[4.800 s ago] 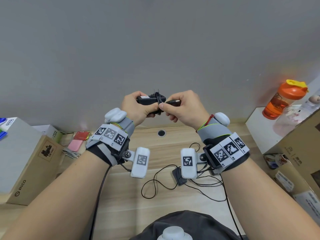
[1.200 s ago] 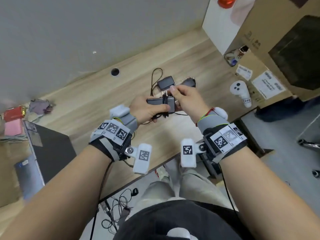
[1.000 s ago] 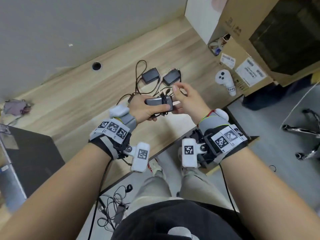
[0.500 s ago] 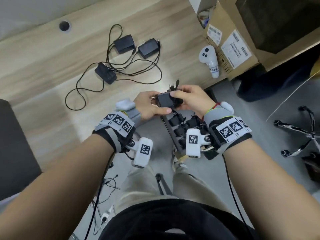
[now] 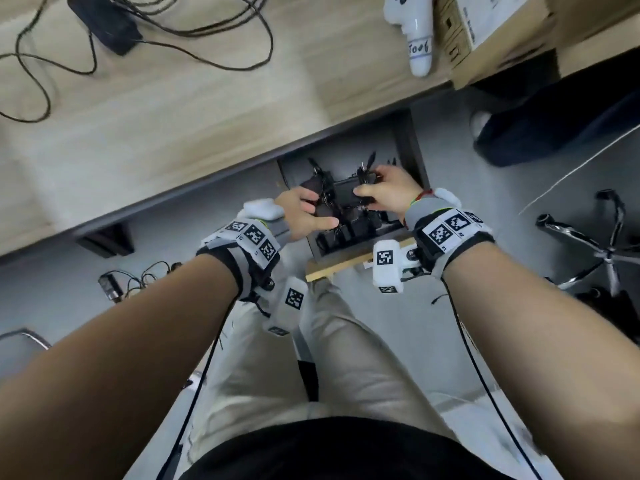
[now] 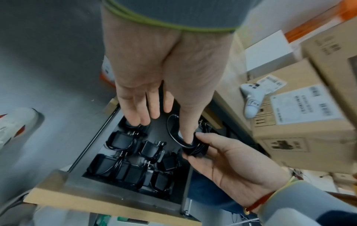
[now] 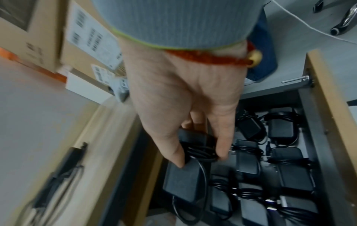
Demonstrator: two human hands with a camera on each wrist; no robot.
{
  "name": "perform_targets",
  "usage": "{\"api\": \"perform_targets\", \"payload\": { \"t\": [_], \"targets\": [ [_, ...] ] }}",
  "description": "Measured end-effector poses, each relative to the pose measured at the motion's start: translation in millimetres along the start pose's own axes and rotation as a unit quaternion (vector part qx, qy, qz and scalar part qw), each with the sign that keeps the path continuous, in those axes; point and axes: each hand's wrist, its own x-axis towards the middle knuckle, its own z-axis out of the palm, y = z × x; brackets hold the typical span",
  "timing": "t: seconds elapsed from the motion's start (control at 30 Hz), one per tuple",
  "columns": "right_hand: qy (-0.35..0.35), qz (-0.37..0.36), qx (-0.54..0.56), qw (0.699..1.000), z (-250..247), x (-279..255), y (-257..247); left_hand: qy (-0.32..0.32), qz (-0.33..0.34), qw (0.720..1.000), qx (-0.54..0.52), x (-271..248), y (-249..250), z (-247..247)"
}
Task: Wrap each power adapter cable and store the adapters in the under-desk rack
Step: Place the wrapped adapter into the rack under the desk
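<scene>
The under-desk rack point(image 5: 346, 266) is a pulled-out dark drawer with a wooden front. Several wrapped black adapters point(image 6: 135, 165) lie in it, also in the right wrist view point(image 7: 289, 168). My right hand point(image 7: 200, 154) pinches a wrapped black adapter point(image 7: 183, 180) by its cable bundle, low over the drawer's far side. My left hand point(image 6: 166, 105) has straight fingers, and only its thumb touches that adapter point(image 6: 195, 146). From the head view both hands point(image 5: 304, 213) point(image 5: 381, 192) meet over the adapter point(image 5: 346, 194). One unwrapped adapter point(image 5: 104, 22) lies on the desk among loose cables.
A white controller point(image 5: 419, 39) and cardboard boxes point(image 5: 502, 22) stand on the desk's right end. An office chair base point(image 5: 606, 244) is on the floor at right. Tangled cables point(image 5: 131, 282) lie on the floor at left, and the desk edge point(image 5: 242, 161) overhangs the drawer.
Both hands carried the wrapped adapter from above the desk down into the open rack. My left hand's fingers straightened off it, and the right hand kept its pinch.
</scene>
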Motion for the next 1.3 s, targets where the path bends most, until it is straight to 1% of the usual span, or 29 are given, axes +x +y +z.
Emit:
{"api": "perform_targets", "payload": {
  "t": [0.07, 0.13, 0.23, 0.3, 0.4, 0.57, 0.67, 0.8, 0.93, 1.13, 1.23, 1.3],
  "targets": [
    [0.021, 0.005, -0.043, 0.999, -2.8, 23.9, 7.2, 0.005, -0.017, 1.0, 0.013, 16.4, -7.1, 4.4],
    [0.049, 0.007, -0.095, 0.994, -5.8, 40.8, 9.4, 0.02, -0.019, 0.998, 0.051, 27.8, -11.0, 8.3],
    [0.08, 0.011, -0.165, 0.983, -2.9, 76.7, 20.1, 0.036, -0.045, 0.993, 0.106, 59.2, -29.5, 21.2],
    [0.099, 0.006, -0.174, 0.98, -2.1, 98.2, 24.0, 0.037, -0.061, 0.985, 0.158, 75.4, -39.3, 27.8],
    [0.126, -0.034, -0.19, 0.973, -3.4, 120.7, 21.2, 0.047, -0.064, 0.977, 0.195, 91.6, -47.6, 31.8],
    [0.135, -0.062, -0.239, 0.96, 6.4, 153.6, 23.5, 0.056, -0.074, 0.98, 0.175, 116.6, -58.5, 43.4],
    [0.127, -0.062, -0.235, 0.961, 14.1, 170.1, 26.5, 0.051, -0.072, 0.985, 0.149, 123.7, -63.6, 48.6],
    [0.126, -0.051, -0.24, 0.961, 19.8, 185.5, 36.9, 0.056, -0.055, 0.985, 0.151, 127.4, -66.5, 52.6],
    [0.161, -0.052, -0.225, 0.959, 16.9, 193.7, 45.0, 0.045, -0.061, 0.983, 0.167, 128.9, -65.0, 52.5],
    [0.146, -0.06, -0.255, 0.954, 15.0, 197.1, 46.6, 0.051, -0.06, 0.985, 0.154, 129.1, -63.3, 54.3],
    [0.161, -0.044, -0.264, 0.95, 10.6, 194.2, 42.9, 0.048, -0.063, 0.984, 0.162, 127.8, -61.9, 54.1],
    [0.158, -0.037, -0.283, 0.945, 9.1, 192.6, 42.9, 0.045, -0.066, 0.983, 0.165, 127.1, -61.9, 53.7]
  ]
}}
